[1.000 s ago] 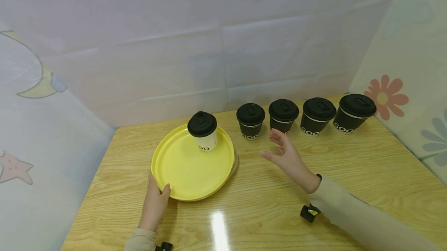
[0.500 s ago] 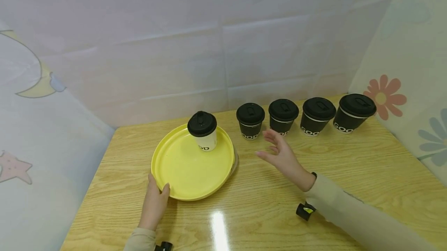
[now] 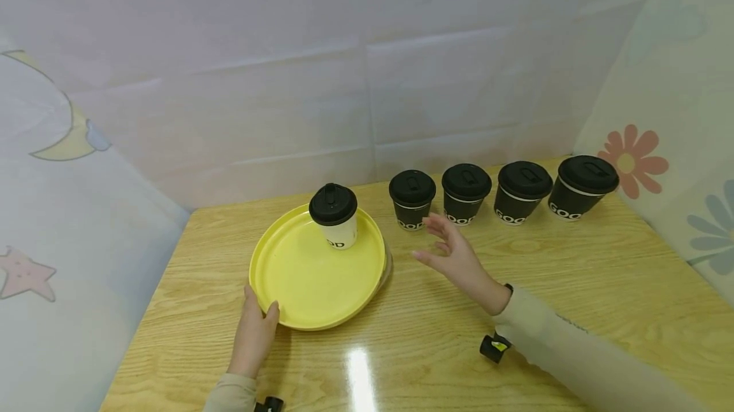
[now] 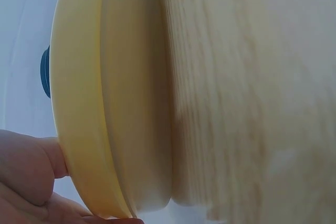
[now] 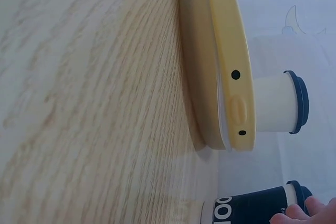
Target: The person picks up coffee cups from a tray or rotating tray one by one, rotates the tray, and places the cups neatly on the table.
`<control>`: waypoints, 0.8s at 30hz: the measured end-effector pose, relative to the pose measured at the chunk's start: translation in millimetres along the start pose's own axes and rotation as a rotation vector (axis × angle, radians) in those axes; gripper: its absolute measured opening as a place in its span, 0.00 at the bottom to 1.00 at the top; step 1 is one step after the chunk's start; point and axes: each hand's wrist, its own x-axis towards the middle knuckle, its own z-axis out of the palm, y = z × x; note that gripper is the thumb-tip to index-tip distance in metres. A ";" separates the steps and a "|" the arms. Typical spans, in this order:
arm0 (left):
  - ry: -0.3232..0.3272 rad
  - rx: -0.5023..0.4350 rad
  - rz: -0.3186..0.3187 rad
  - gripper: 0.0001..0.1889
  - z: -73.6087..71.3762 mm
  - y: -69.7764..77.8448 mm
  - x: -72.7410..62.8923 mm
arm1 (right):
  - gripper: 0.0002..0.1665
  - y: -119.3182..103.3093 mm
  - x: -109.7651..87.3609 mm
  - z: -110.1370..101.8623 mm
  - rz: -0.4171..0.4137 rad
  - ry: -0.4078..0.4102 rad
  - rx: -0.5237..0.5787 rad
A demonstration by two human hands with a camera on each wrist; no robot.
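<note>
My left hand (image 3: 253, 339) grips the near-left rim of a round yellow tray (image 3: 309, 297), thumb at its edge. In the left wrist view my left thumb and fingers meet the tray's rim (image 4: 79, 103). A white paper cup (image 3: 339, 234) with a black lid stands upright on the tray's far right part. My right hand (image 3: 459, 265) hovers over the table, fingers spread and slightly bent, holding nothing. It is nearest to the leftmost black cup (image 3: 411, 198), which stands upright; in the right wrist view, fingertips (image 5: 299, 214) appear in front of that cup's lid.
Three more black lidded cups, a second cup (image 3: 463, 198), a third cup (image 3: 518, 192) and a rightmost cup (image 3: 579, 189), line the back right of the wooden table (image 3: 424, 361). A pale cloth wall (image 3: 367, 81) stands behind. The tray rests on a lower round base (image 5: 197, 61).
My right hand has drifted left, from in front of the second black cup toward the leftmost black cup. My left hand, the tray and the cups have stayed in place.
</note>
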 end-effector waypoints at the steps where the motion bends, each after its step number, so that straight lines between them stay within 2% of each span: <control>1: 0.000 0.002 0.001 0.41 0.0 0.0 0.1 | 0.44 0.0 0.2 0.4 0.001 0.001 0.000; 24: 0.003 -0.005 0.007 0.41 -1.0 -0.4 0.7 | 0.45 -2.2 7.3 14.3 -0.018 -0.049 -0.012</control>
